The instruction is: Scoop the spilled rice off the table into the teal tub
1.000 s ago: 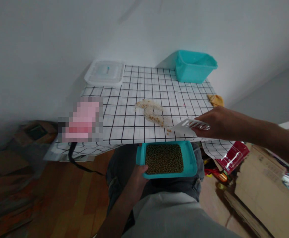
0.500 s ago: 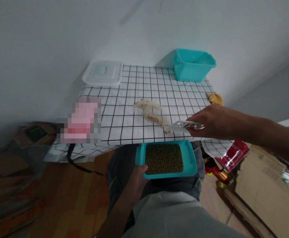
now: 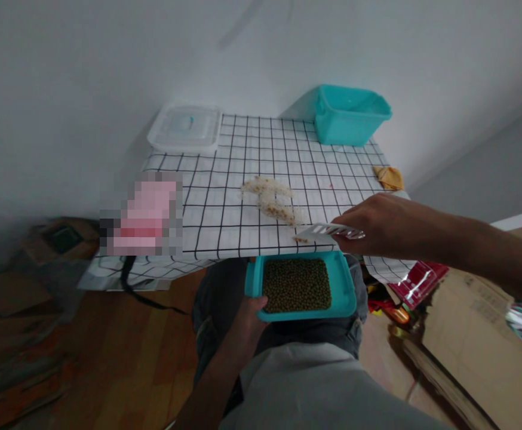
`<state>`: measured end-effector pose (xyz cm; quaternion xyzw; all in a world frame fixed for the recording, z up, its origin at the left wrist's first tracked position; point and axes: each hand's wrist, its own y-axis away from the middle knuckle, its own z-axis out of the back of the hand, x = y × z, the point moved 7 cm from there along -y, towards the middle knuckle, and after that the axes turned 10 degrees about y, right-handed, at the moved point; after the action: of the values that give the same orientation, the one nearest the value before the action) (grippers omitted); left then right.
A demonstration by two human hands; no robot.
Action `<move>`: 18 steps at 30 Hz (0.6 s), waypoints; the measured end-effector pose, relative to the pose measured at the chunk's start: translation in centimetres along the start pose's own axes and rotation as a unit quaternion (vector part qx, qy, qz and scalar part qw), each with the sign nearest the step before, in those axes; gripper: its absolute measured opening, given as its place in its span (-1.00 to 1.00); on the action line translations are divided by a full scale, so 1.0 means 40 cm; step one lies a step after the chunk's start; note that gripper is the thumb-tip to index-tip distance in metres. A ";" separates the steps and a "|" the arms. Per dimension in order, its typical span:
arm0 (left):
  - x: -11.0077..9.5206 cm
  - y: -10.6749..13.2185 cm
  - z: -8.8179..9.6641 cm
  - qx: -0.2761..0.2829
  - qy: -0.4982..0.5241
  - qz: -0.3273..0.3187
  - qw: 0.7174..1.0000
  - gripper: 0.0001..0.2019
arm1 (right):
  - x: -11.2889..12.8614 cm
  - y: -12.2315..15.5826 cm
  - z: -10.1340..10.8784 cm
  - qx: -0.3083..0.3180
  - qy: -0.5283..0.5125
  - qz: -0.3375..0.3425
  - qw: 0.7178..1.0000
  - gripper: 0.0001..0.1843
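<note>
My left hand (image 3: 246, 319) grips the left corner of a teal tray (image 3: 345, 289) filled with small green beans, held just below the front edge of the table (image 3: 225, 197). A white slotted scoop (image 3: 324, 231) lies nearly flat on the checked tablecloth, with my right hand (image 3: 380, 224) closed on its handle. The scoop's front edge sits beside a few loose grains near the table's front edge. A smear of pale brown grains (image 3: 273, 200) spreads across the cloth just beyond the scoop.
A teal tub (image 3: 349, 116) stands at the table's back right, a clear lidded box (image 3: 184, 127) at the back left. A yellow cloth (image 3: 389, 177) lies at the right edge. A blurred pink patch (image 3: 147, 215) covers the left side. Cardboard (image 3: 464, 334) and clutter fill the floor at right.
My right hand has drawn the scoop left and toward the table's front edge, flattening it onto the cloth. The tray in my left hand has stayed put.
</note>
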<state>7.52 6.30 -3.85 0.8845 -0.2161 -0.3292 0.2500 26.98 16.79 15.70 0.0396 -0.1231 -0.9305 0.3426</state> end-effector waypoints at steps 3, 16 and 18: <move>-0.009 0.004 0.000 -0.017 -0.014 -0.018 1.000 -0.86 | 0.032 0.004 0.001 0.001 -0.011 0.033 0.999 -0.85; -0.021 0.008 0.044 -0.020 -0.065 -0.051 0.996 -0.80 | -0.028 -0.125 0.030 -0.010 -0.075 0.058 0.995 -0.87; -0.023 0.006 0.038 -0.025 -0.053 -0.039 0.997 -0.86 | -0.029 -0.179 0.043 -0.004 -0.077 0.073 0.994 -0.85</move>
<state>5.79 6.17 -4.29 0.8670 -0.1859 -0.3909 0.2469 23.10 23.18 15.52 -0.0428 -0.1482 -0.9038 0.3992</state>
